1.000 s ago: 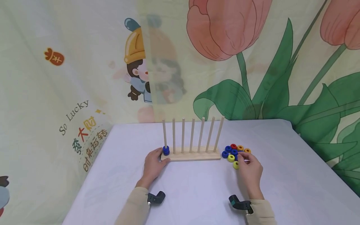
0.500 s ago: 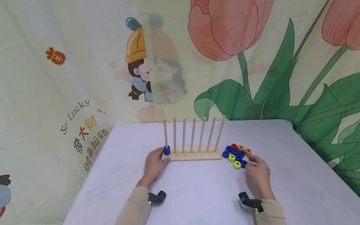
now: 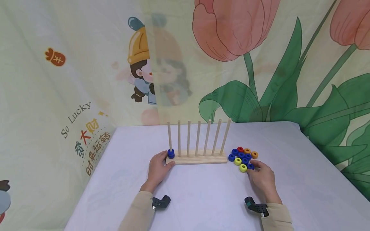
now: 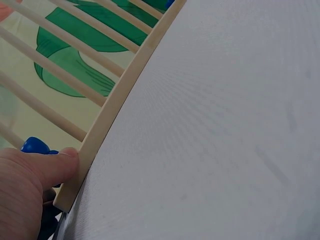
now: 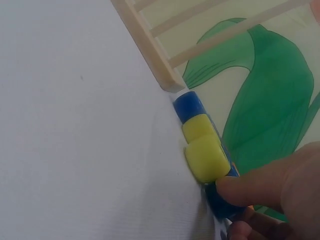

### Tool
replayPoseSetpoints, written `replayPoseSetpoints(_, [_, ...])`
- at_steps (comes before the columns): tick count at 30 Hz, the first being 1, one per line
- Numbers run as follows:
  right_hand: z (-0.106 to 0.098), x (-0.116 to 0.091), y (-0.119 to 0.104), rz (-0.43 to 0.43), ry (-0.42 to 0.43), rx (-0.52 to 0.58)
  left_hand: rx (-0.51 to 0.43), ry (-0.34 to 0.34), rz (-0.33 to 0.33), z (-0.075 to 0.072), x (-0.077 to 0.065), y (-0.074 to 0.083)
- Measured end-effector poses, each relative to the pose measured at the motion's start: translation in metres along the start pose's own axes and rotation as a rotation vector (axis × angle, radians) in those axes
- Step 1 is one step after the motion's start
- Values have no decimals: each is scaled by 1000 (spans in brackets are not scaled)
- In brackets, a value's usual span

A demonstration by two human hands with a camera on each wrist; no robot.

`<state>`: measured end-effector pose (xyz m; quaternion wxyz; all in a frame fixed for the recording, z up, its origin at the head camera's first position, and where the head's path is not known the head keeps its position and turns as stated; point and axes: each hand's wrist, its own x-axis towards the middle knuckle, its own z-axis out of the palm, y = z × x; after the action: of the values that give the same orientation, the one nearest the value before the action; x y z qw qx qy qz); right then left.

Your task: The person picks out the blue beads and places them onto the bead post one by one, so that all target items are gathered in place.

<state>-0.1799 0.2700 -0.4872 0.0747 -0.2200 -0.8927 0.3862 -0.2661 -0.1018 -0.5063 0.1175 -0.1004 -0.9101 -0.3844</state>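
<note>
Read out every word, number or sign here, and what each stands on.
"So Lucky": on the wall cloth
"發大财": same cloth
"时来运转": same cloth
Red pouch print, same cloth: its mark is too small to read
Rings and peg stand: no readable text

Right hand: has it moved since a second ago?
Yes: in the head view, the right hand is farther right of the wooden rack than then.

Behind the white-covered table [image 3: 196, 195], a backdrop [image 3: 95, 29] bears 2 pink tulips [image 3: 234, 29] and lettering [image 3: 92, 125].
</note>
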Motion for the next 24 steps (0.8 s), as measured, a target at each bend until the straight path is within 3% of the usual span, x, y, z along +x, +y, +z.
replayPoseSetpoints(13, [1, 0, -1, -26, 44, -82, -1, 11, 15, 1, 0, -1])
replayPoseSetpoints(24, [2, -1, 0, -25, 133, -21, -10, -4, -17, 1, 1, -1])
